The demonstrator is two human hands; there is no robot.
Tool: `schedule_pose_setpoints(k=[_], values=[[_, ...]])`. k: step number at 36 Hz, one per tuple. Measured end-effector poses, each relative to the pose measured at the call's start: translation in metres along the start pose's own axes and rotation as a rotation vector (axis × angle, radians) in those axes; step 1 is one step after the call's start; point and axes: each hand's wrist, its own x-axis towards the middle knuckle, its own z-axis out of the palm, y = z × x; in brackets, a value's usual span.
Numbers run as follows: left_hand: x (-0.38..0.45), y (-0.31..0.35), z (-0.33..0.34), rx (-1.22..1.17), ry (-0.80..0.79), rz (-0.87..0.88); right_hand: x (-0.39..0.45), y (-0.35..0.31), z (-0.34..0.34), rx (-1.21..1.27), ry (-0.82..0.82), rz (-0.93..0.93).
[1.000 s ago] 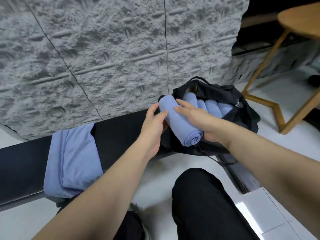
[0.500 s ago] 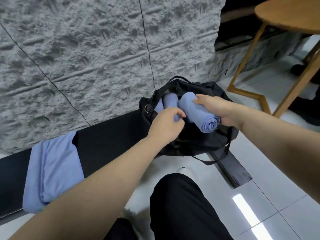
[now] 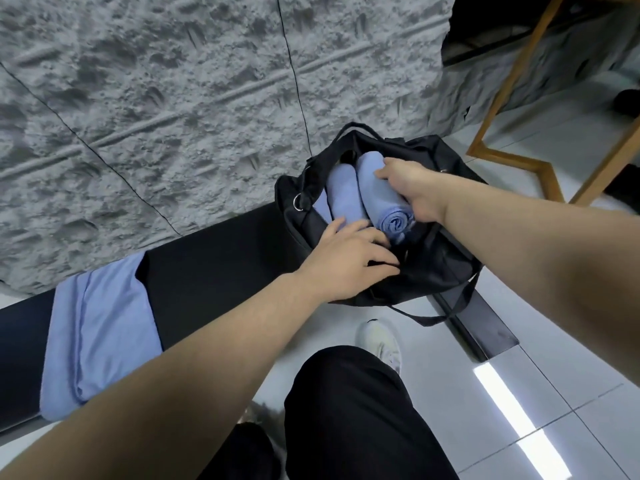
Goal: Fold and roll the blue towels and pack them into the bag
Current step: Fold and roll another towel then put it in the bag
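My right hand (image 3: 412, 192) has its grip closed round a rolled blue towel (image 3: 379, 192), fingers over the top and the thumb side hidden beneath — the roll lies in the mouth of the black bag (image 3: 429, 268), its spiral end facing me. Just beside that grip, on my left, a second rolled towel (image 3: 344, 192) lies touching it, already inside the bag. A strip of further blue cloth shows between that roll and the bag's wall; I cannot tell what it belongs to.

My left hand (image 3: 349, 261) rests on the near rim of the bag, fingers spread and lightly bent, the fingertips (image 3: 360, 225) touching the near end of the second roll. Whether this grip pinches the bag fabric I cannot tell; it holds no towel.

The bag sits on the black surface (image 3: 221, 258), against the grey textured wall (image 3: 173, 98), a metal ring (image 3: 298, 202) on its left side and a strap (image 3: 450, 310) hanging over the near edge. Well to the left of both grips a folded blue towel (image 3: 100, 334) lies flat on the surface, draped over its front edge. Beyond my right hand stand wooden table legs (image 3: 512, 161). Below the grips — my black trouser leg (image 3: 356, 417) and a white shoe (image 3: 381, 341) on the tiled floor (image 3: 554, 410).
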Motion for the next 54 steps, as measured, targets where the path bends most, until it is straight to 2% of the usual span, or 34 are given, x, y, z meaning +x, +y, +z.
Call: schedule_pose_setpoints(k=[3,8,14,20,26,31,36,48,54], values=[[-0.002,-0.007,0.004,-0.066,0.16,0.008,0.005,0.006,0.005,-0.038,-0.001,-0.039],[-0.004,-0.004,0.006,-0.081,0.226,-0.008,0.0,0.011,0.002,-0.147,0.022,-0.046],[-0.001,-0.003,0.006,-0.043,0.161,0.008,-0.004,0.018,-0.006,-0.442,0.016,-0.064],[0.002,0.002,0.006,-0.065,0.073,-0.049,-0.004,0.023,-0.017,-0.464,0.102,-0.045],[0.008,0.007,0.006,-0.042,0.082,-0.071,0.0,0.019,-0.013,-0.568,0.061,-0.072],[0.012,0.006,0.014,0.086,0.04,-0.067,-0.003,0.02,-0.01,-0.526,0.016,-0.134],[0.015,0.007,0.016,0.118,0.074,-0.035,-0.004,0.024,-0.01,-0.401,0.035,-0.183],[0.029,0.005,0.02,0.308,0.101,-0.079,-0.002,0.031,-0.014,-0.356,0.065,-0.134],[0.03,0.01,0.026,0.335,0.232,-0.087,-0.009,0.031,-0.012,-0.28,0.063,-0.211]])
